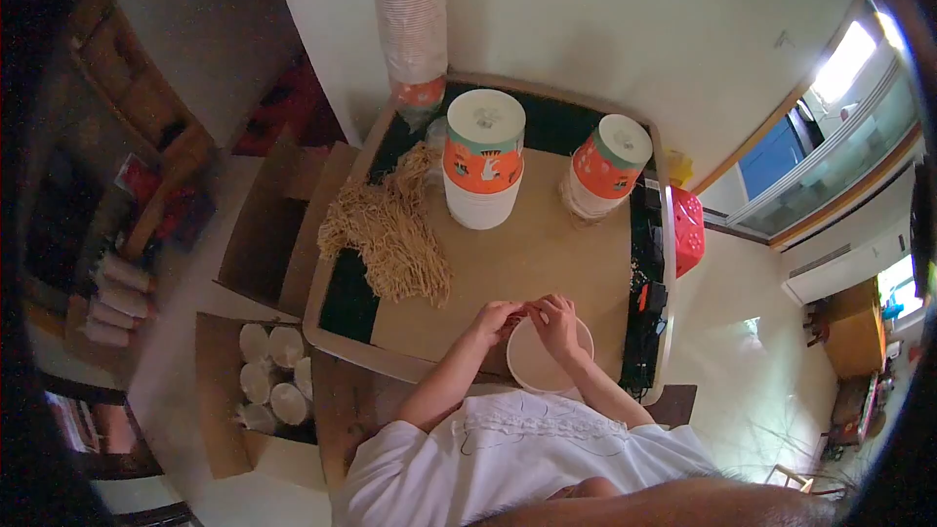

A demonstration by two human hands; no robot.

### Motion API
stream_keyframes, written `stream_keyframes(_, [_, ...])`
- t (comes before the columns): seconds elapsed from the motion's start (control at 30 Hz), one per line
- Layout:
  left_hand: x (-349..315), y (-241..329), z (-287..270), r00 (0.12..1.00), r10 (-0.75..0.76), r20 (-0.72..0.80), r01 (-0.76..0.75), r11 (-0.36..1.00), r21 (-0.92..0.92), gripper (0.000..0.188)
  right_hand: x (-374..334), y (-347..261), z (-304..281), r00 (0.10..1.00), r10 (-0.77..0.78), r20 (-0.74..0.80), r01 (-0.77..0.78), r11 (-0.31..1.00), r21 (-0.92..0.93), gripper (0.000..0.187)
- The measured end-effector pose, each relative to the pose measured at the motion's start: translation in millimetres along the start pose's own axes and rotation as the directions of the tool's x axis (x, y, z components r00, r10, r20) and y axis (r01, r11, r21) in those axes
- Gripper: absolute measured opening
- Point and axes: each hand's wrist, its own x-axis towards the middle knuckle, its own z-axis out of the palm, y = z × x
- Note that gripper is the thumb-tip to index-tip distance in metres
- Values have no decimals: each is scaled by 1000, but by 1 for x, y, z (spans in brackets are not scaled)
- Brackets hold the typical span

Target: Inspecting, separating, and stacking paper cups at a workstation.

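A white paper tub [532, 363] stands at the near edge of the table, its round mouth facing up. My left hand [498, 319] is closed at the tub's far left rim, fingertips pinched together. My right hand [556, 324] reaches over the tub's mouth and pinches beside the left fingertips. What lies between the fingers is too small to make out. Ahead, a stack of upturned tubs [485, 161] has an orange and green printed band. A shorter stack of upturned tubs [607, 168] stands to its right. A heap of tan crinkled paper strands [395, 234] lies to the left.
A tall wrapped stack of tubs [410, 29] stands at the table's back left corner. Left of the table, an open carton [220, 400] holds several white rolls or cups. Dark devices [651, 296] and cables line the right edge. A red plastic basket [688, 229] stands beyond it.
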Motion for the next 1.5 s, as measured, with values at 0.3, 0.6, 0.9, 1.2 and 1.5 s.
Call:
stream_keyframes(0.3, [-8, 6, 10, 999, 38, 0, -38, 995, -88, 14, 6, 9, -7, 978, 127, 164, -164, 957, 240, 9])
stream_keyframes(0.6, [-19, 19, 18, 932, 363, -16, -291, 771, 567, 14, 14, 29, 4, 896, 286, 339, -388, 875, 288, 8])
stream_keyframes(0.9, [-22, 18, 24, 942, 332, -57, -250, 802, 542, 15, 14, 23, 3, 880, 347, 324, -425, 880, 213, 9])
stream_keyframes(1.2, [-8, 4, 6, 891, 443, -95, -327, 774, 542, 10, 17, 11, -2, 905, 320, 280, -390, 888, 245, 14])
stream_keyframes(1.5, [-26, 21, 2, 978, 158, -139, -100, 930, 353, 6, 17, 16, -2, 905, 281, 320, -360, 906, 223, 12])
